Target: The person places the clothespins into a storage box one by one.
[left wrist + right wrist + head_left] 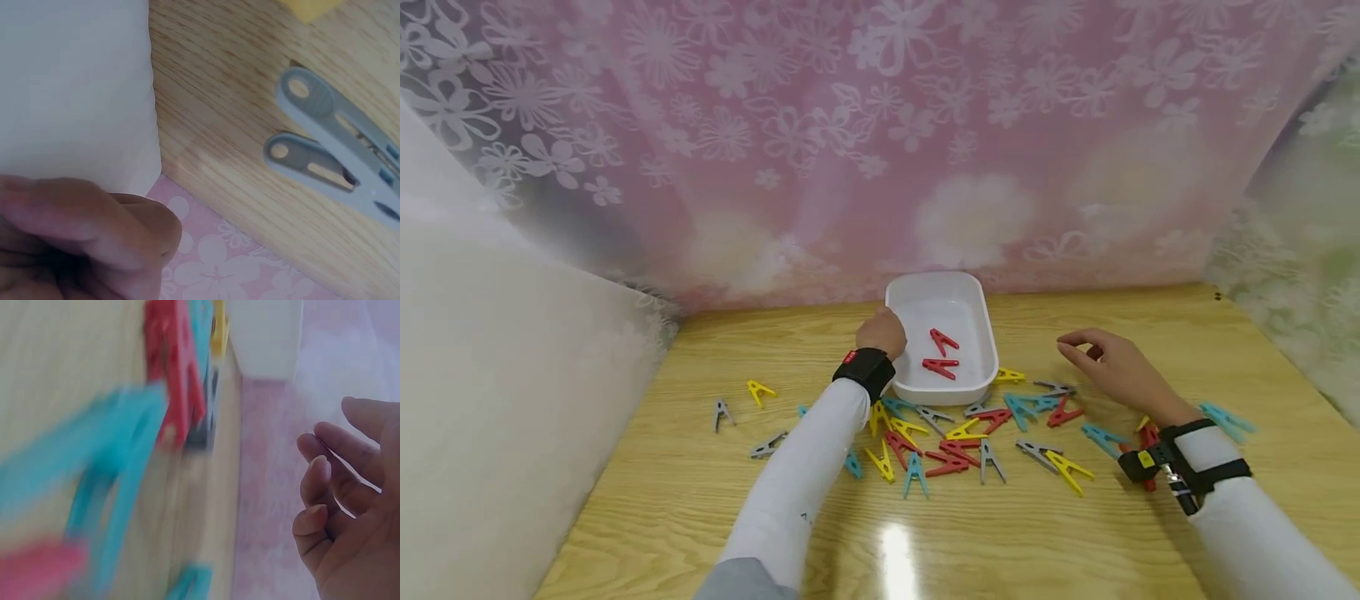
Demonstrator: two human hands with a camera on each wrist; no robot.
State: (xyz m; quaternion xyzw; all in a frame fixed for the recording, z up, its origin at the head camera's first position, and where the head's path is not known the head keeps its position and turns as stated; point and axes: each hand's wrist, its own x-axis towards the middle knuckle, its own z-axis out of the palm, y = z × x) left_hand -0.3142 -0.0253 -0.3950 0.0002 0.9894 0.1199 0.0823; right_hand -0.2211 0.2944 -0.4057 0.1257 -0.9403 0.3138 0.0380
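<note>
A white plastic tub (pixel 917 321) stands near the back of the table, with one red clothespin (pixel 943 341) and another red clothespin (pixel 940 368) lying inside. My left hand (pixel 882 332) grips the tub's left rim with curled fingers; its wall (pixel 75 94) fills the upper left of the left wrist view. To the right of the tub, my right hand (pixel 1108 367) hovers over the table, fingers loosely bent. Nothing sits between those fingers in the right wrist view, where the hand (pixel 350 494) is apart from the blurred blue clothespin (pixel 119 456).
Several red, yellow, blue and grey clothespins (pixel 989 461) lie scattered in front of the tub. A yellow clothespin (pixel 760 392) and a grey clothespin (pixel 722 413) lie off to the left. A pink flowered cloth (pixel 850 208) hangs behind the wooden table (pixel 647 467).
</note>
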